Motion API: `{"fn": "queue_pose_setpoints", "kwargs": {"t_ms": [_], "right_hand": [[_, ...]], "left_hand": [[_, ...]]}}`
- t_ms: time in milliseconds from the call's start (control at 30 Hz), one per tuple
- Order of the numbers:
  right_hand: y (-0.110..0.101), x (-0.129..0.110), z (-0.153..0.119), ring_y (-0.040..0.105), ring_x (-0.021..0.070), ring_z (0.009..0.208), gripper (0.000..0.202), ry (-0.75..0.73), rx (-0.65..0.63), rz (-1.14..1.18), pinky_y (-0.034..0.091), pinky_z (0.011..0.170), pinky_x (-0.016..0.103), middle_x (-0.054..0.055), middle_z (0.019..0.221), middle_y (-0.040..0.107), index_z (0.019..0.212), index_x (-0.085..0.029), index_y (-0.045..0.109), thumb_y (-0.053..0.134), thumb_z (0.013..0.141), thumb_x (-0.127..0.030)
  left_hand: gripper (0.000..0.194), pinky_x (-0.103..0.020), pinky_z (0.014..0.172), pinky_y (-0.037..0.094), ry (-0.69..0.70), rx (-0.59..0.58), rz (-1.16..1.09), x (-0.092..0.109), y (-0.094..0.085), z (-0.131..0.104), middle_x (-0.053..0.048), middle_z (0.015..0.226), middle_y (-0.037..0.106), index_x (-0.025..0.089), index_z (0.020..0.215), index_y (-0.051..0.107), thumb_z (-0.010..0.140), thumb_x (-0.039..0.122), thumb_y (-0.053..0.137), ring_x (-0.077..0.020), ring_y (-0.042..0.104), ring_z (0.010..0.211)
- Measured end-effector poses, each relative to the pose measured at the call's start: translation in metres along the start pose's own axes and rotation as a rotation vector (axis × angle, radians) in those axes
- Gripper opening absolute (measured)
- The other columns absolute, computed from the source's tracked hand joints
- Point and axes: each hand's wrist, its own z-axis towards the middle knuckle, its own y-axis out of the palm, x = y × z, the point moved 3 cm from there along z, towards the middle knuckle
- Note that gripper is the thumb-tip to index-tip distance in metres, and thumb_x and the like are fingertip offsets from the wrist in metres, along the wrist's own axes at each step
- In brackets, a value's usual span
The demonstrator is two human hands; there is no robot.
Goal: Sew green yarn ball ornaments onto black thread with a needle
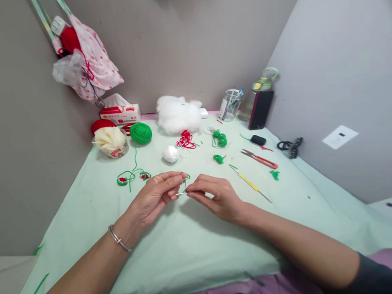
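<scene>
My left hand (159,193), with a silver bracelet (118,238) on its wrist, is closed in a pinch on green yarn (187,177) over the middle of the table. Facing it, my right hand (216,193) pinches a thin strand that runs between the two hands. A slim silver needle-like piece (181,194) shows between the fingertips; which fingers hold it is unclear. Two small red and green pieces (122,181) lie left of my left hand. Right of my right hand lies a yellow-handled crochet hook (248,181).
Behind the hands are a white yarn ball (171,154), a green yarn ball (140,133), white stuffing (179,114) and red yarn (186,140). Orange-handled scissors (259,158), a black phone (261,110) and a glass jar (230,106) are at the right. A tissue box (120,114) stands back left.
</scene>
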Motion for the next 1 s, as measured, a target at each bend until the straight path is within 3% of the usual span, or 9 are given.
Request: {"fn": "queue_pose_setpoints", "kwargs": {"t_ms": [233, 367, 467, 567, 833, 1000], "right_hand": [[0.002, -0.013, 0.000, 0.058, 0.0126, 0.068, 0.013, -0.108, -0.072, 0.010, 0.048, 0.063, 0.023, 0.005, 0.079, 0.066, 0.098, -0.017, 0.067, 0.055, 0.098, -0.014], [-0.009, -0.007, 0.004, 0.055, 0.0118, 0.063, 0.012, 0.076, -0.008, 0.078, 0.045, 0.060, 0.024, 0.002, 0.073, 0.063, 0.094, -0.018, 0.068, 0.056, 0.097, -0.017], [-0.016, 0.001, 0.007, 0.056, 0.0115, 0.065, 0.014, 0.256, 0.018, 0.147, 0.044, 0.060, 0.023, 0.002, 0.074, 0.063, 0.084, -0.018, 0.068, 0.059, 0.095, -0.018], [-0.016, 0.006, 0.009, 0.055, 0.0106, 0.064, 0.014, 0.352, 0.004, 0.207, 0.042, 0.060, 0.023, 0.001, 0.074, 0.063, 0.080, -0.017, 0.068, 0.061, 0.092, -0.017], [-0.011, 0.012, 0.008, 0.053, 0.0094, 0.060, 0.016, 0.499, -0.007, 0.323, 0.042, 0.060, 0.024, 0.000, 0.073, 0.061, 0.080, -0.016, 0.068, 0.063, 0.091, -0.027], [-0.009, 0.014, 0.007, 0.055, 0.0105, 0.062, 0.019, 0.556, -0.044, 0.420, 0.045, 0.059, 0.024, 0.001, 0.075, 0.064, 0.082, -0.016, 0.067, 0.064, 0.090, -0.033]], "left_hand": [[0.025, -0.024, 0.058, 0.035, 0.119, 0.037, 0.359, 0.000, 0.003, -0.001, 0.003, 0.059, 0.049, 0.018, 0.075, 0.077, 0.080, 0.042, 0.076, -0.0100, 0.041, 0.059], [0.020, -0.028, 0.069, 0.040, 0.339, 0.047, 0.676, 0.004, 0.009, -0.004, 0.000, 0.074, 0.059, 0.021, 0.080, 0.078, 0.088, 0.036, 0.067, -0.0140, 0.051, 0.072], [0.018, -0.030, 0.077, 0.042, 0.448, -0.016, 0.789, 0.001, 0.012, -0.006, -0.002, 0.082, 0.064, 0.022, 0.085, 0.079, 0.091, 0.030, 0.063, -0.0162, 0.058, 0.080], [0.013, -0.031, 0.077, 0.042, 0.436, -0.025, 0.816, -0.002, 0.011, -0.005, -0.002, 0.080, 0.064, 0.022, 0.080, 0.077, 0.087, 0.026, 0.067, -0.0165, 0.058, 0.079], [0.019, -0.030, 0.074, 0.041, 0.373, 0.157, 0.736, 0.006, 0.006, -0.004, 0.001, 0.073, 0.058, 0.019, 0.064, 0.063, 0.073, 0.027, 0.079, -0.0162, 0.054, 0.075], [0.025, -0.029, 0.078, 0.043, 0.265, 0.062, 0.448, 0.002, 0.004, 0.000, -0.002, 0.089, 0.065, 0.018, 0.071, 0.060, 0.072, 0.031, 0.081, -0.0166, 0.058, 0.085]]}}
